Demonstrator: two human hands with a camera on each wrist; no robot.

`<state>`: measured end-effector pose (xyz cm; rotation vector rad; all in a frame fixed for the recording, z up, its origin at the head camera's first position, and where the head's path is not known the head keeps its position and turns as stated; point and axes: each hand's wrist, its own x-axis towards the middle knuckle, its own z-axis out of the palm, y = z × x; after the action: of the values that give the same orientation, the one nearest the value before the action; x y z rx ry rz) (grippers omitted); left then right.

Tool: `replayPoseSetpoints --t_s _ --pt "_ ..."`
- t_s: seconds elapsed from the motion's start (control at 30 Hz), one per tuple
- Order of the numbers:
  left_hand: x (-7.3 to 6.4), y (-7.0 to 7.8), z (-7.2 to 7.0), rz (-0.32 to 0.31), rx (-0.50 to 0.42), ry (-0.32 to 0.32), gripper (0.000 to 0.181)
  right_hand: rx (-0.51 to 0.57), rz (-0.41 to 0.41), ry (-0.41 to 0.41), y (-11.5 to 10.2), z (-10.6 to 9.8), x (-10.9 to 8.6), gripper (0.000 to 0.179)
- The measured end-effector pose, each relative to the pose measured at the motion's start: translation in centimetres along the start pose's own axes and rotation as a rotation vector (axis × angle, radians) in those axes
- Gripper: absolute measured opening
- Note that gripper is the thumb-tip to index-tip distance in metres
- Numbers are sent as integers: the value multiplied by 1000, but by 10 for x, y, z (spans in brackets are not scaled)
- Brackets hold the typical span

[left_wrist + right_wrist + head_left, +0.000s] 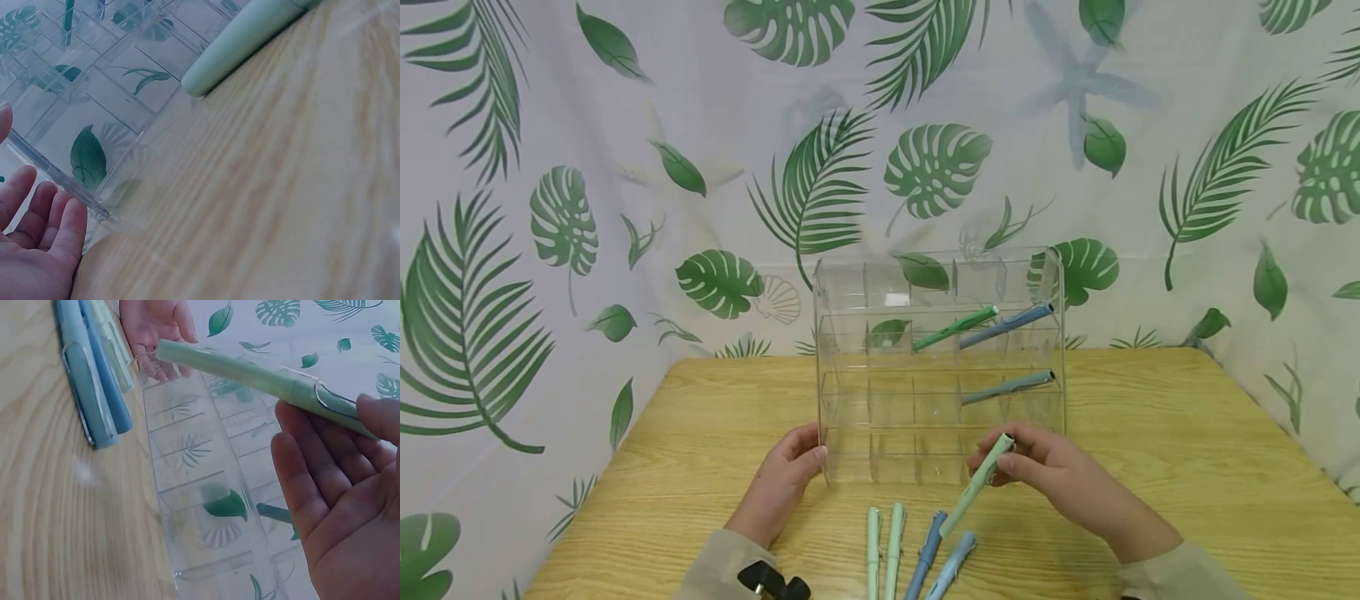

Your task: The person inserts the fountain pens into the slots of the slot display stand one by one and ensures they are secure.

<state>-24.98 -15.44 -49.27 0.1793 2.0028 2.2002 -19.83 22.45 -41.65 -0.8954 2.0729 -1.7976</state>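
A clear compartmented pen rack stands upright on the table. My left hand holds its left side near the bottom, with the thumb at the front edge. In the left wrist view the fingers curl beside the clear side panel. My right hand pinches a light green pen by its clip end, in front of the rack's lower right compartments. That pen slants across the right wrist view. A green pen, a blue pen and a grey-blue pen lie in the rack's compartments.
Before the rack on the wooden table lie two light green pens, a dark blue pen and a light blue pen. A leaf-printed cloth hangs behind and beside the table.
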Motion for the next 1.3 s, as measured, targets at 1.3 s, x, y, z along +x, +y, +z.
replayPoseSetpoints --t_s 1.3 --pt "-1 1 2 7 -47 -21 44 10 -110 443 -37 23 52 34"
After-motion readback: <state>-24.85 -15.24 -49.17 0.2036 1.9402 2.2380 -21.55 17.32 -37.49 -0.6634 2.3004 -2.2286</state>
